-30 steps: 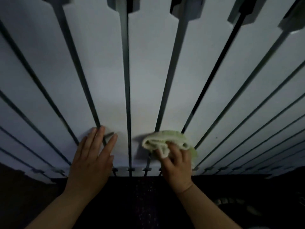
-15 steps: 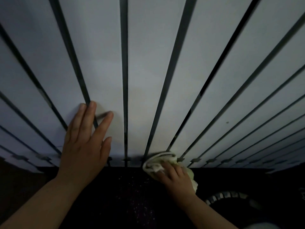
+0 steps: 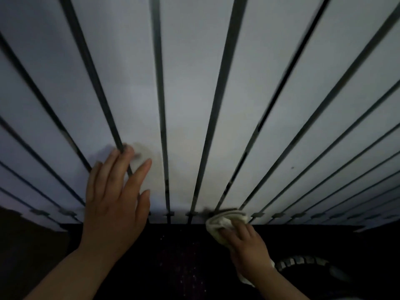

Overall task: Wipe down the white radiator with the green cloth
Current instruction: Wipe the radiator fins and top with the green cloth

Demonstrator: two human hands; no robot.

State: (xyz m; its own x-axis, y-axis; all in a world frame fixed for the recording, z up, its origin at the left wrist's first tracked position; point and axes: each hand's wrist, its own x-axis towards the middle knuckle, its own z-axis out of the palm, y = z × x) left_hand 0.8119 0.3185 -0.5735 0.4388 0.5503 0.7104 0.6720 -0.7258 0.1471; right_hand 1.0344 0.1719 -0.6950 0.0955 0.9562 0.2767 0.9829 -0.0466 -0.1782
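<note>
White radiator (image 3: 190, 87) fills the view, left hand (image 3: 114, 204) flat on its lower panels with fingers (image 3: 141, 169) straight and spread, holding nothing, right hand (image 3: 249, 243) curled around the bunched green cloth (image 3: 225, 219) pressed at the radiator's bottom edge.

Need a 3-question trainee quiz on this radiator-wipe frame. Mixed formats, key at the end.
1. True or false: the left hand rests flat and open on the white radiator.
2. Where is the green cloth? A) high up on a panel; B) at the radiator's bottom edge; C) lying loose, held by nobody.
3. Fill in: the cloth is gripped by the ___ hand.

Key: 1. True. 2. B. 3. Right: the right hand curls round it.
</note>
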